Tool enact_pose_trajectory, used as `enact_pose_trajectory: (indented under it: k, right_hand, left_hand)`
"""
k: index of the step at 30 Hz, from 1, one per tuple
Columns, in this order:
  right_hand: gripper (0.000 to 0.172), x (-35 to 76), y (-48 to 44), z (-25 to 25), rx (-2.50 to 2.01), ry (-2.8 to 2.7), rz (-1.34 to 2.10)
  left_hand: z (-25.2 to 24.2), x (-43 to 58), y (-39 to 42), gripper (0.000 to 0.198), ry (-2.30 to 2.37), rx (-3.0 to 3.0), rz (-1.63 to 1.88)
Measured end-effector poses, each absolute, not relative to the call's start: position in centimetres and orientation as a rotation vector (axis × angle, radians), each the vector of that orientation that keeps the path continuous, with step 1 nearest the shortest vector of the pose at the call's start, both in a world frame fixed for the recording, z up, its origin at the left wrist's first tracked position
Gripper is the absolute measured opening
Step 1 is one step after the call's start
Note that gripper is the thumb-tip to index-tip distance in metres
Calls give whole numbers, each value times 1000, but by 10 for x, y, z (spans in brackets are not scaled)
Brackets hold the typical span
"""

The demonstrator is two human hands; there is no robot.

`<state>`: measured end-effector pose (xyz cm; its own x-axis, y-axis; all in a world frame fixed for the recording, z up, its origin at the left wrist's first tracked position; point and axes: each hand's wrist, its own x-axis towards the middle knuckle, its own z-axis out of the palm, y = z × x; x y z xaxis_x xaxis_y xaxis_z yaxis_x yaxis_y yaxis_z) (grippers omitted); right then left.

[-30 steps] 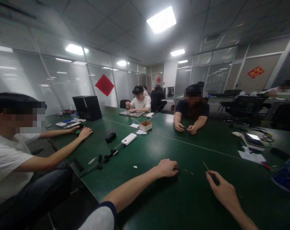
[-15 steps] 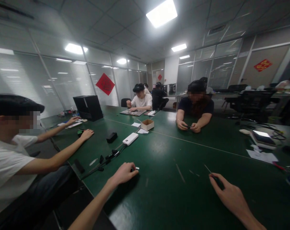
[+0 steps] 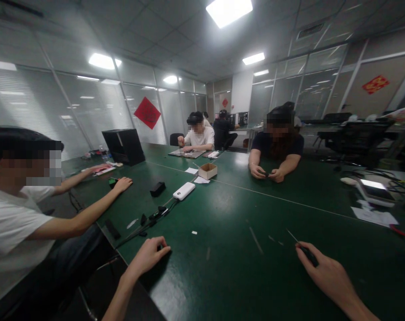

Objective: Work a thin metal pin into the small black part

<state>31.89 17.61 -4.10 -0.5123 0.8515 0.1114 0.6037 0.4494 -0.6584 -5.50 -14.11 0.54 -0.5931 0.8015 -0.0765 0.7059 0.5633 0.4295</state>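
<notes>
My right hand (image 3: 327, 274) is closed round the dark handle of a screwdriver (image 3: 309, 256), its thin shaft pointing forward and left over the green table (image 3: 229, 276). On the left side, close to the near table edge, my left hand (image 3: 148, 257) has its fingers curled about a small black piece (image 3: 160, 246); most of that piece is hidden, and its kind cannot be told. A small white piece (image 3: 194, 232) lies flat on the table, ahead and to the right of my left hand, apart from it.
Black cables (image 3: 145, 225) run to a white power bank (image 3: 184, 191). Beyond are a black block (image 3: 157, 189) and a small open box (image 3: 208, 171). A lit device (image 3: 374, 191) and papers (image 3: 374, 215) lie at right. Co-workers sit to the left and across.
My left hand has drawn back to the left, away from the small white piece that was at its fingertips. My right hand keeps the screwdriver in nearly the same place.
</notes>
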Motion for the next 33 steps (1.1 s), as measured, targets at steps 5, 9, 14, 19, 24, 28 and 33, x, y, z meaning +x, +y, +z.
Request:
enact_pose_trajectory:
  k: [5,9,14,19,24,28,33]
  right_hand:
    - [57,318,173,-38,-1240,-2293,765]
    - [51,318,173,-40,-1198,-2328,746]
    - [45,319,174,-42,-1157,-2348,684]
    - [42,318,171,-40,-1134,-2363,669]
    - [43,317,168,-34,-1125,-2336,682]
    - [46,316,167,-34,-1112,-2336,695]
    - [44,318,169,-39,-1116,-2351,677]
  left_hand:
    - [10,-60,-144,33,2565,1264,439]
    - [20,-58,-143,38,2546,1233,413]
    - [29,-53,-143,41,2499,1232,401]
    - [27,-55,-145,33,2502,1268,369]
    - [28,-62,-150,43,2524,1195,367]
    - [25,-73,-158,38,2507,1192,558]
    - [23,-79,-163,28,2543,1172,695]
